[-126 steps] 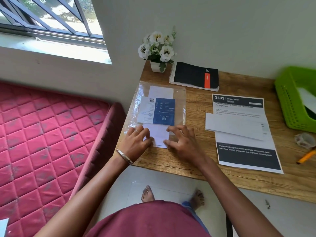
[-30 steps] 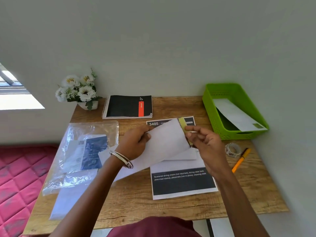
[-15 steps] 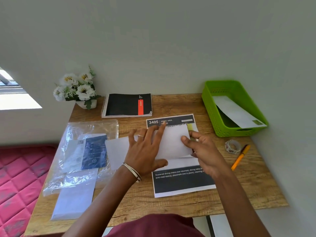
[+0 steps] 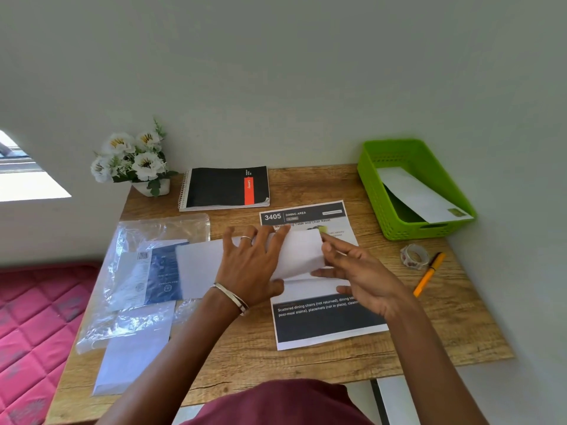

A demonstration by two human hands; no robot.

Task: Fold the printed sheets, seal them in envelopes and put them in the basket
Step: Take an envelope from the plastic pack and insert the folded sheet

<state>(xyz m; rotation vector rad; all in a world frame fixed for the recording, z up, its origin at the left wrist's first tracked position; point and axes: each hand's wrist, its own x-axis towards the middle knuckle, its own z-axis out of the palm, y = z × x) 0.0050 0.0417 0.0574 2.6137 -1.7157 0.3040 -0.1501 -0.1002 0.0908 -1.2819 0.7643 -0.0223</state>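
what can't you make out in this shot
Head view:
- White envelope: the middle is hidden under the left hand.
- Printed sheet: the centre text is covered by the envelope and the right hand.
- Notebook: the label lettering is too small to read.

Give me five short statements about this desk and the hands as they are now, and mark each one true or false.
1. The left hand lies flat on the white envelope. True.
2. The green basket holds nothing. False: a white envelope lies in it.
3. The orange pen lies to the right of the printed sheet. True.
4. The spiral notebook is open. False: it is closed, black cover up.
5. The right hand has the tape roll in its grip. False: the roll sits on the desk beside the pen; that hand's fingers touch the envelope's right end.
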